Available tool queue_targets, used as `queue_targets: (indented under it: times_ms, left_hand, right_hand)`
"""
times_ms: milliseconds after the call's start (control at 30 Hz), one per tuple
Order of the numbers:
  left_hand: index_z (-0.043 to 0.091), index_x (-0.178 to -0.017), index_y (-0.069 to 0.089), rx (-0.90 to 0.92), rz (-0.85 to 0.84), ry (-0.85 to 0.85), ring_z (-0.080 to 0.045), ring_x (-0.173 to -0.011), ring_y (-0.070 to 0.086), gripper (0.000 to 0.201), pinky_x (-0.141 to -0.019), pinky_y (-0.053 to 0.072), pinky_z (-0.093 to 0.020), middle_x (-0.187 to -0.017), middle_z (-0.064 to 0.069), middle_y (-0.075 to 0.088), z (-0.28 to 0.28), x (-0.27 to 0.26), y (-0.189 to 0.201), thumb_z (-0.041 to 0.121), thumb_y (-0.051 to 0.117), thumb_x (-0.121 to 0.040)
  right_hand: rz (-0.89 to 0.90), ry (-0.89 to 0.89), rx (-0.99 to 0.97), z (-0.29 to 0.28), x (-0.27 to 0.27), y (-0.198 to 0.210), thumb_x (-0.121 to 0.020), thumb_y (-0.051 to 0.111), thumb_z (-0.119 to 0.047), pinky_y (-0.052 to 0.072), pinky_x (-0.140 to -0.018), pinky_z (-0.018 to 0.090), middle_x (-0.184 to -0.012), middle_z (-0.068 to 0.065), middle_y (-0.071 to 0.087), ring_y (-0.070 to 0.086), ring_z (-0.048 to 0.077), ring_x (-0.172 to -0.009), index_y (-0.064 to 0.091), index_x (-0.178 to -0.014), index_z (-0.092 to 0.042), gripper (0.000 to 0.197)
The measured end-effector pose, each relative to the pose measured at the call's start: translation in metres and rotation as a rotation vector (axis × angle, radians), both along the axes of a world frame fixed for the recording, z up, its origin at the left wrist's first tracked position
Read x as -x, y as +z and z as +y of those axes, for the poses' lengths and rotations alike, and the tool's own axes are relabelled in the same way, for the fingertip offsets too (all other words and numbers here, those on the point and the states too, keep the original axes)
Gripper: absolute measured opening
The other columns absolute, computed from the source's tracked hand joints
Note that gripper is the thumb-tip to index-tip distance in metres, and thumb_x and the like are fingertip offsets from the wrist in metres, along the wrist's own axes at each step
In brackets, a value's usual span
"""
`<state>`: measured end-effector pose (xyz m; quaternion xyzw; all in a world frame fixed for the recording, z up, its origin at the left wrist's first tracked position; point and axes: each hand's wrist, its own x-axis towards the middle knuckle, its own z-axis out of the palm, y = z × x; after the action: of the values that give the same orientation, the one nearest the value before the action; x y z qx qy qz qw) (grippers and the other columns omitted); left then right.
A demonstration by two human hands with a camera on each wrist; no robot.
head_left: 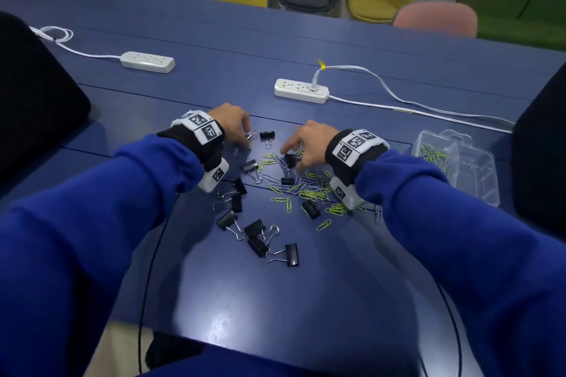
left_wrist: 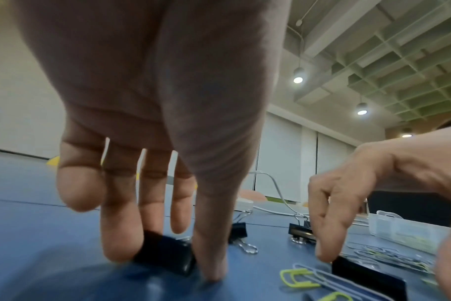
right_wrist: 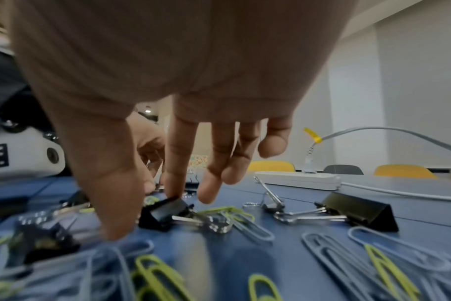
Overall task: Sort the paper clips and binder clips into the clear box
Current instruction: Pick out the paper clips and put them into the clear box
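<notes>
Figure: both hands over the scattered clips on the blue tabletop (head_left: 306, 300). My left hand (head_left: 232, 124) has its grip narrowed on a black binder clip (left_wrist: 168, 252), thumb on one side and fingers (left_wrist: 121, 230) on the other, the clip resting on the surface at the far left of the pile. My right hand (head_left: 309, 144) pinches a second binder clip (right_wrist: 165, 211) between thumb and forefinger near the middle of the scatter. I judge these clips light, rigid and smooth; the folded black body is the place to take hold, since the wire handles swing loosely. The right-hand clip lies on its side, its silver handles trailing to the right in the wrist view; its long axis runs along the folded spine. Which way the left clip's handles point is hidden. The paper clips (head_left: 309, 193) lie flat, thin and slippery, tangled in a heap under my right wrist, pointing all ways. The clear box (head_left: 487, 193) stands at the right, well apart, holding paper clips in its far-left compartment.
</notes>
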<state>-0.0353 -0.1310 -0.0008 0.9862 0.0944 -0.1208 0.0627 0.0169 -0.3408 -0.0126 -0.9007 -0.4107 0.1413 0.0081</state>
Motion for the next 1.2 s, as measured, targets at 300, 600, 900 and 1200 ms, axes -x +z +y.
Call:
queue_targets:
  times_ms: [300,600,900,1200]
  left_hand:
    - [0.027,-0.124,0.06,-0.11,-0.019,-0.327,-0.022,-0.109,0.058,0.041,-0.082,0.046,-0.032,-0.121,0.001,0.061,-0.041,0.029,-0.004,0.041,0.062,-0.086]
    - [0.024,-0.129,0.057,-0.12,0.08,-0.53,-0.026,-0.11,0.055,0.046,-0.087,0.048,-0.037,-0.122,-0.006,0.055,-0.074,0.045,-0.01,0.013,0.054,-0.085]
    - [0.024,-0.125,0.056,0.059,-0.061,-0.576,-0.01,-0.089,0.054,0.044,-0.072,0.042,-0.026,-0.112,0.005,0.059,-0.077,0.063,-0.012,0.034,0.066,-0.083]
    - [0.026,-0.092,0.064,0.067,-0.052,-0.475,-0.017,-0.081,0.061,0.029,-0.068,0.049,-0.028,-0.082,0.01,0.063,-0.097,0.065,-0.017,0.041,0.076,-0.071]
  right_hand:
    - [0.01,-0.187,-0.291,0.005,-0.012,0.009,-0.069,0.074,-0.03,0.054,-0.081,0.031,-0.086,-0.003,0.07,0.064,0.016,-0.081,0.073,-0.098,-0.022,0.03]
    - [-0.04,-0.206,-0.288,0.003,-0.016,0.002,-0.079,0.071,-0.027,0.051,-0.086,0.032,-0.1,-0.003,0.065,0.06,0.016,-0.09,0.067,-0.113,-0.026,0.035]
    - [-0.077,-0.122,-0.121,-0.026,0.007,-0.009,-0.083,0.059,-0.018,0.049,-0.084,0.032,-0.113,-0.003,0.063,0.059,0.02,-0.104,0.067,-0.114,-0.033,0.036]
    - [-0.062,-0.09,-0.054,-0.033,0.021,-0.006,-0.083,0.064,-0.019,0.05,-0.085,0.029,-0.096,0.0,0.073,0.065,0.022,-0.093,0.074,-0.099,-0.02,0.019]
